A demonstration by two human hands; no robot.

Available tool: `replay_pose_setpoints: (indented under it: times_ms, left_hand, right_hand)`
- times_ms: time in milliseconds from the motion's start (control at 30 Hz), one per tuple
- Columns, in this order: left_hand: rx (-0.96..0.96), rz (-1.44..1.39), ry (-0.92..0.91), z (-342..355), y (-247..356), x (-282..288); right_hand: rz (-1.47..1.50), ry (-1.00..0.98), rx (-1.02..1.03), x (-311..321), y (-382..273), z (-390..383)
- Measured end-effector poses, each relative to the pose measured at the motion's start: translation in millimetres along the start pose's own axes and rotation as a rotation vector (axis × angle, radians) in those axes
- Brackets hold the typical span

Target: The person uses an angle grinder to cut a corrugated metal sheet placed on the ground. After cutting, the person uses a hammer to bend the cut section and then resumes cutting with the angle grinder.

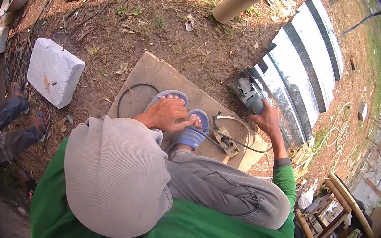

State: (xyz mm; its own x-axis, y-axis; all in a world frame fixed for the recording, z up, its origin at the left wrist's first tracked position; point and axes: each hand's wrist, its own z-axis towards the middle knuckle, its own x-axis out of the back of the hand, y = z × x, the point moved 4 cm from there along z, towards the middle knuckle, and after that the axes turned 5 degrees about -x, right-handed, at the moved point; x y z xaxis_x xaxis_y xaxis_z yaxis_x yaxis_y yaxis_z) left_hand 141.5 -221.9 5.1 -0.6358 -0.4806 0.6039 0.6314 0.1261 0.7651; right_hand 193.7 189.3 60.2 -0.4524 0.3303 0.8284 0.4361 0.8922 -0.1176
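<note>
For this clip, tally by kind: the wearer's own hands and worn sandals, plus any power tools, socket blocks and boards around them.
Bare left hand and bare right hand: 2
Grey-blue slide sandals: 2
Grey-green handheld power tool: 1
Beige socket block: 1
Flat brown wooden board: 1
Total: 7

Upper right: ribbed sheeting (308, 31), metal in appearance, glossy, mirror-like. Right of centre: power tool (252, 98), smooth plastic-looking casing, dull metallic head. Centre: board (146, 73), matt, wood-like. Left: block (50, 71), foam-like, matt. Upper centre: post (240, 4), bamboo, smooth. Lower centre: trousers (220, 184), matt cloth, creased.
</note>
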Motion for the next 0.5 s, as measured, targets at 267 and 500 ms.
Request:
replay_pose_setpoints:
  times_ms: [267,500]
  left_hand:
    - [-0.032,-0.062,0.001,2.1,-3.6,-0.1]
    - [0.118,0.005,-0.136,-1.5,-6.1,-2.3]
  right_hand:
    - [0.107,0.101,0.044,5.2,16.8,-13.5]
    - [0.05,0.083,0.066,-2.8,0.5,-12.5]
